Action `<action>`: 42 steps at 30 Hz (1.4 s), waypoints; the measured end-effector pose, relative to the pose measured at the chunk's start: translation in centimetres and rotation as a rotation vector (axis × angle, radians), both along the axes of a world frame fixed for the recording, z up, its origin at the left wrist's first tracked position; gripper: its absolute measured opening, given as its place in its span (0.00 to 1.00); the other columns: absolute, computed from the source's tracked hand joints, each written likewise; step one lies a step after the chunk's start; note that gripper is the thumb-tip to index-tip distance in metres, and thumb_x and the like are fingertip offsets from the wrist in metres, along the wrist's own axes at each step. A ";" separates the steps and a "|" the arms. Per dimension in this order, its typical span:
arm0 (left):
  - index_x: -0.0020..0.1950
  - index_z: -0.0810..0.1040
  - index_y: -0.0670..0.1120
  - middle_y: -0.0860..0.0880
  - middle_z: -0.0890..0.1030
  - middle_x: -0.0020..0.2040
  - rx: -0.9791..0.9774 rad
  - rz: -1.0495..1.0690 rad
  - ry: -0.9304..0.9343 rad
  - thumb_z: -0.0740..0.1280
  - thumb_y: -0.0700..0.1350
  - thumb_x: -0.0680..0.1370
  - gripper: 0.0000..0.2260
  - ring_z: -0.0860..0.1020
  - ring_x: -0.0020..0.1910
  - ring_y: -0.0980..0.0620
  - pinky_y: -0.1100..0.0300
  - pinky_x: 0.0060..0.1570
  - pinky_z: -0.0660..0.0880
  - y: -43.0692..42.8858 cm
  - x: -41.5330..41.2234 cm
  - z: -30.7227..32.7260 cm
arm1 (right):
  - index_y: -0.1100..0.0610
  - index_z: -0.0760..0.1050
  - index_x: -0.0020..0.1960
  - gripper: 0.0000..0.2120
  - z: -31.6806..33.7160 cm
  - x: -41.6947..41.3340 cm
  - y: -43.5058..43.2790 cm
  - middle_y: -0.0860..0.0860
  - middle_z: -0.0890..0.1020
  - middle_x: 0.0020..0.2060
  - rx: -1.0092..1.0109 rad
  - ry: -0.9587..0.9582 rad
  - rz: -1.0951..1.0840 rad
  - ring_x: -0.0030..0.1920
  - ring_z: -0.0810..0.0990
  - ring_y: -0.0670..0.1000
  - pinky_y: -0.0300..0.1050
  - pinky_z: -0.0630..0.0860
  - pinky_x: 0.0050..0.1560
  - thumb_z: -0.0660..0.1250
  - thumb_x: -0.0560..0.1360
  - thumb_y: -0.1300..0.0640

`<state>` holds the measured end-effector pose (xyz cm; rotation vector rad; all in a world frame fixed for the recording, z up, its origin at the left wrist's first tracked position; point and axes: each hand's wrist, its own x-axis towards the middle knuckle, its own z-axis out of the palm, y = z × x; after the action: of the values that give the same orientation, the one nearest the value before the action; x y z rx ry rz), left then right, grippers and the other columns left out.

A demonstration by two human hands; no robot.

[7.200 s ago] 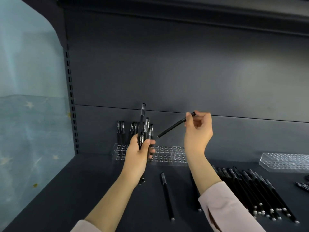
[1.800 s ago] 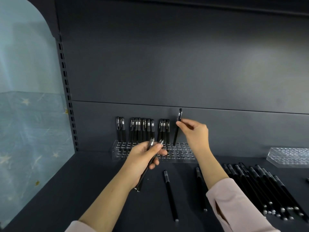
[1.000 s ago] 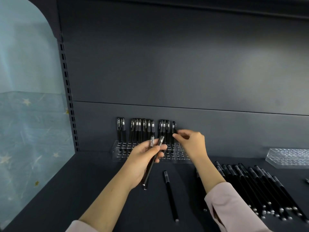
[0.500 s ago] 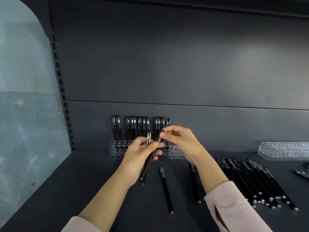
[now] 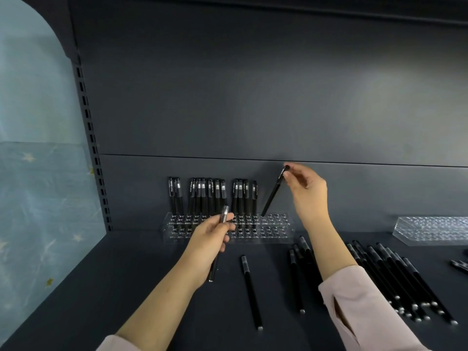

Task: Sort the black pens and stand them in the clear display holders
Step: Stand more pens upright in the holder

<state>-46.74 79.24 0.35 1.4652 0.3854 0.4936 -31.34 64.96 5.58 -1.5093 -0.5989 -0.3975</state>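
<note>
A clear display holder (image 5: 278, 230) stands at the back of the dark shelf, with several black pens (image 5: 215, 196) upright in its rear row. My right hand (image 5: 305, 191) pinches the top of a tilted black pen (image 5: 274, 192), whose lower tip is at the holder's rear row just right of the standing pens. My left hand (image 5: 209, 240) grips one black pen (image 5: 219, 239) in front of the holder, its clear cap end poking up past my fingers.
Loose black pens lie on the shelf: one pen (image 5: 250, 290) in the middle, a couple (image 5: 297, 274) beside my right forearm, and a pile of several (image 5: 397, 282) to the right. A second clear holder (image 5: 430, 230) sits at back right. A perforated upright (image 5: 93, 153) bounds the left.
My right hand took one pen from my left hand and carried it up and right to the holder's rear row. My left hand now holds one pen instead of two.
</note>
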 end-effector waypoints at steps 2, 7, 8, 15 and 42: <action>0.58 0.79 0.52 0.50 0.81 0.48 -0.017 -0.022 -0.030 0.61 0.39 0.82 0.12 0.73 0.38 0.57 0.65 0.35 0.71 0.0 -0.1 0.0 | 0.52 0.80 0.55 0.10 0.1 0.1 0.2 0.44 0.83 0.47 -0.017 -0.010 0.002 0.50 0.82 0.44 0.44 0.77 0.58 0.67 0.77 0.61; 0.59 0.77 0.56 0.51 0.83 0.45 -0.044 -0.099 -0.090 0.61 0.41 0.82 0.12 0.74 0.33 0.58 0.63 0.31 0.70 0.2 -0.5 0.0 | 0.52 0.80 0.57 0.11 0.5 0.3 0.4 0.45 0.83 0.49 -0.050 -0.052 0.019 0.51 0.81 0.42 0.32 0.74 0.54 0.67 0.77 0.61; 0.59 0.77 0.56 0.51 0.84 0.44 -0.033 -0.099 -0.094 0.62 0.41 0.82 0.11 0.74 0.33 0.58 0.63 0.31 0.69 0.2 -0.5 -0.1 | 0.52 0.80 0.57 0.11 0.5 0.3 0.5 0.45 0.83 0.48 -0.053 -0.057 0.027 0.51 0.81 0.42 0.31 0.73 0.54 0.66 0.77 0.62; 0.56 0.76 0.42 0.47 0.86 0.46 -0.069 -0.112 -0.030 0.63 0.35 0.81 0.06 0.75 0.34 0.57 0.65 0.32 0.70 0.2 0.1 -0.2 | 0.54 0.80 0.59 0.12 0.7 0.5 0.8 0.46 0.84 0.51 -0.052 -0.042 0.125 0.53 0.81 0.42 0.32 0.73 0.58 0.66 0.78 0.62; 0.55 0.72 0.42 0.44 0.86 0.40 -0.153 -0.076 -0.005 0.60 0.37 0.82 0.04 0.71 0.29 0.55 0.63 0.27 0.66 0.4 0.1 0.3 | 0.50 0.80 0.47 0.06 -4.4 0.2 1.8 0.45 0.83 0.42 -0.516 0.054 0.112 0.41 0.80 0.44 0.31 0.74 0.42 0.74 0.72 0.57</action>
<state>-46.64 79.65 0.62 1.3251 0.3545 0.3983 -31.19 66.71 1.16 -1.9583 -0.7780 -0.1147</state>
